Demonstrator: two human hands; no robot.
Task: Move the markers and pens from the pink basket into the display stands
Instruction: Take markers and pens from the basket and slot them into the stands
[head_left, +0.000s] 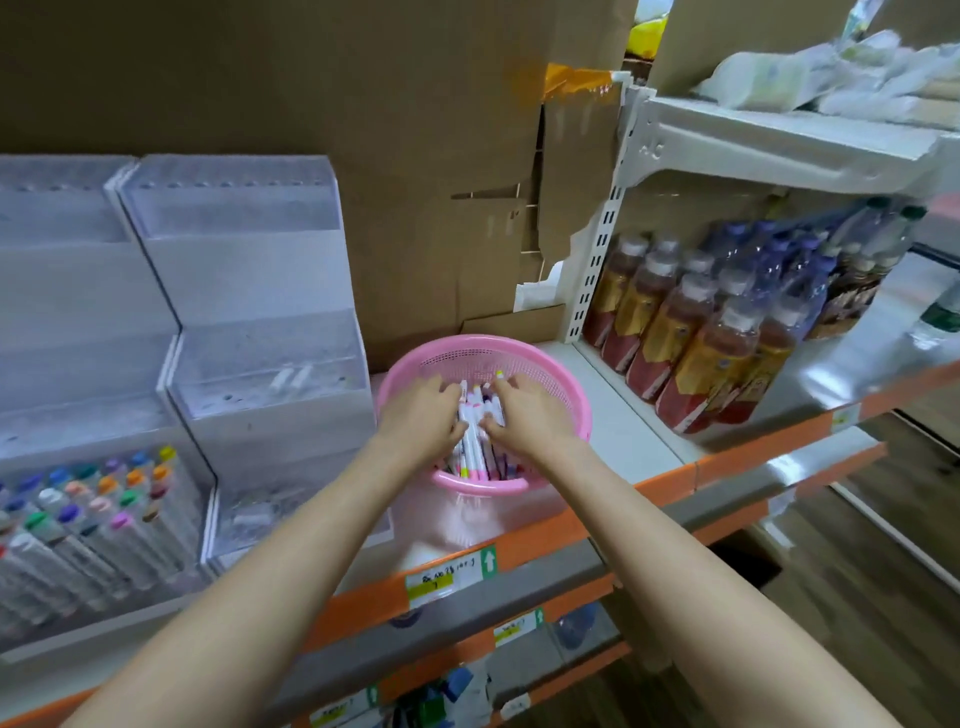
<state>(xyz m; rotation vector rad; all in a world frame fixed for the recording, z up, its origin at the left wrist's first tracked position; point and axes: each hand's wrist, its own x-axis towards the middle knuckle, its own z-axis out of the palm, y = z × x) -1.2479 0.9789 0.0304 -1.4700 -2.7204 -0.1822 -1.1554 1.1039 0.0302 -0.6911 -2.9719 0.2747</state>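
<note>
Head view, nearest first: two bare forearms reach over the orange shelf edge (670, 480) into the pink basket (574, 400), which sits close to the shelf front, just right of the display stands. The left hand (421, 418) and right hand (535, 415) close from either side on a bundle of markers (474, 441), fingers (448, 388) curled round it and thumbs nearly meeting. Further left, the clear stand (260, 332) beside the basket looks almost bare, while the far-left stand (78, 322) has capped markers in its lowest tier. A bundle squeezed between two hands is loose, so outer markers may slip out on the lift; dragging could also tip the light basket off the shelf. Bottles (701, 338) stand well apart, right.
</note>
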